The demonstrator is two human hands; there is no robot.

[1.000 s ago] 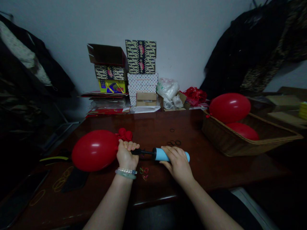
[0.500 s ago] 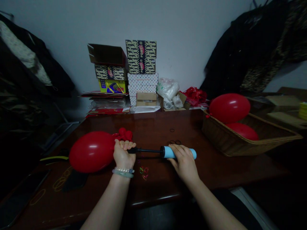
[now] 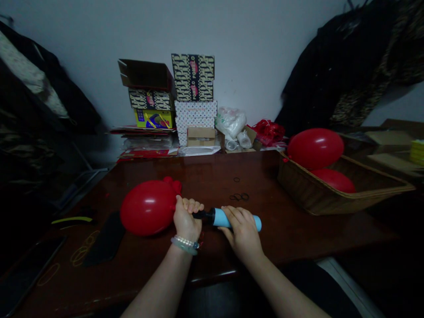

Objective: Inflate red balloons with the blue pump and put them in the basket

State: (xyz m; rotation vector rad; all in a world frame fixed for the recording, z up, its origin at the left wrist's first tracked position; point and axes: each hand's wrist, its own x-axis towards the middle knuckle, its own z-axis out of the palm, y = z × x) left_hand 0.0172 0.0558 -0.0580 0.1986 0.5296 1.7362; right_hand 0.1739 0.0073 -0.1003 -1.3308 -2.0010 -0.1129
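A red inflated balloon point(image 3: 148, 207) lies on its side at the left of the dark brown table point(image 3: 205, 170). My left hand point(image 3: 188, 216) is closed around the balloon's neck and the black nozzle end of a hand pump. The pump's light blue barrel point(image 3: 220, 217) is in my right hand point(image 3: 241, 232), whose fingers wrap over its top. Barely any black rod shows between the two hands. Behind the balloon sit small red balloons point(image 3: 177, 185), partly hidden by it.
A wicker basket point(image 3: 318, 205) at the right holds two red balloons point(image 3: 315, 148). Black bands point(image 3: 239, 197) lie mid-table. Yellow bands point(image 3: 79, 255), a dark flat object point(image 3: 107, 240) and a phone point(image 3: 29, 274) lie at the left. Stacked boxes point(image 3: 195, 115) stand behind.
My left hand has moved right, bringing the balloon along, and the blue barrel has shifted slightly left. The black rod between my hands has gone almost fully into the barrel.
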